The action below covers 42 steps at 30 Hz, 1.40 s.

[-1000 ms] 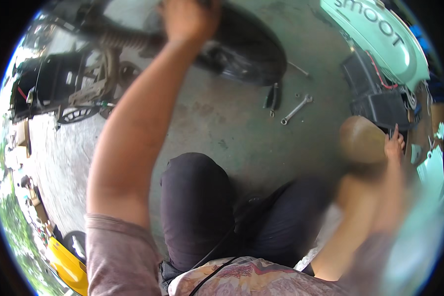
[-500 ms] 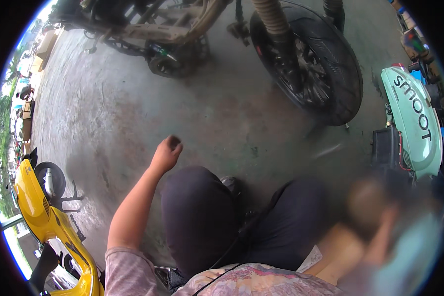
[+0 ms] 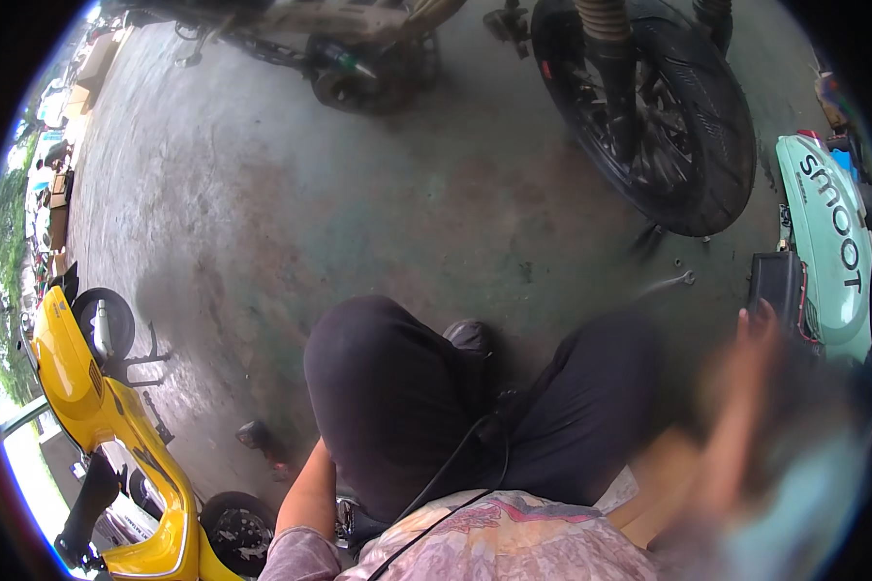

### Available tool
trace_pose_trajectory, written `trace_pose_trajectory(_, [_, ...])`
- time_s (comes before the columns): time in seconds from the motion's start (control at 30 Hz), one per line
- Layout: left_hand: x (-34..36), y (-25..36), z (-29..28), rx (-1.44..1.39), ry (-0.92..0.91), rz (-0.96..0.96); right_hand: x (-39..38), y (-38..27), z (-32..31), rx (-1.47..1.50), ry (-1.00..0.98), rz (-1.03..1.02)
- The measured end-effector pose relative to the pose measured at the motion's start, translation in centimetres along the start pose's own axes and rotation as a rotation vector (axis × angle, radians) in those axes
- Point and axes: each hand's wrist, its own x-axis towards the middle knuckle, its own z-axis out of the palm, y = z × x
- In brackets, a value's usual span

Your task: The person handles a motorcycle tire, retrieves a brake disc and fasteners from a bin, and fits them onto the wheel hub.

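My left forearm [image 3: 308, 489] drops down beside my bent left knee [image 3: 368, 387], and the left hand itself is hidden behind the leg. Next to that forearm is a dark object with red parts [image 3: 257, 438] on the floor, its kind unclear. A black round pan-like thing [image 3: 225, 513] sits by the yellow scooter body. My right hand does not show. Ahead stands a motorcycle with its black front wheel [image 3: 654, 126] turned to the right. A spanner [image 3: 686, 278] and a small ring-shaped piece [image 3: 678, 262] lie on the floor near that wheel.
A blurred co-worker sits close on my right, one hand [image 3: 761, 334] held up near a black box [image 3: 777, 281]. Behind the box stands a mint-green panel [image 3: 828, 242]. The yellow scooter [image 3: 68, 368] is at the left. Cardboard boxes [image 3: 77, 102] line the far left.
My left hand, raised over the floor before, has drawn back behind the left knee. The co-worker's hand has moved forward from the blurred head. The view has shifted slightly.
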Motion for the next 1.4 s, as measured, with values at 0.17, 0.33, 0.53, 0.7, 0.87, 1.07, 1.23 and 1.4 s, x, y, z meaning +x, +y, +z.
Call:
trace_pose_trajectory(0.17, [0.9,0.9,1.2,0.018,-0.042,0.090,1.1,2.4,0.1,-0.082,0.032,-0.054])
trace_pose_trajectory(0.33, [1.4,-1.0,1.4,0.259,-0.056,0.340,0.5,17.6,-3.4,-0.658,0.082,0.251])
trace_pose_trajectory(0.53, [1.6,-4.3,2.3,0.761,0.022,0.913,-4.9,33.9,-7.2,-0.972,-0.090,0.402])
trace_pose_trajectory(0.7, [-1.2,-2.1,1.8,0.222,0.002,0.213,-5.3,32.8,-7.4,-0.868,-0.043,0.371])
trace_pose_trajectory(0.87, [-3.2,1.1,2.1,-0.046,0.002,0.049,-3.7,34.7,-8.1,-0.766,-0.042,0.422])
trace_pose_trajectory(1.07, [-4.3,2.4,3.1,0.030,-0.036,0.117,-1.8,34.7,-10.1,-0.571,0.089,0.601])
trace_pose_trajectory(1.23, [-4.2,0.1,0.9,-0.035,0.025,0.131,-0.6,25.6,-6.3,0.388,0.239,0.553])
trace_pose_trajectory(1.4, [-2.4,7.2,-0.7,-0.210,0.143,0.226,-1.8,10.3,-3.3,1.089,0.038,0.452])
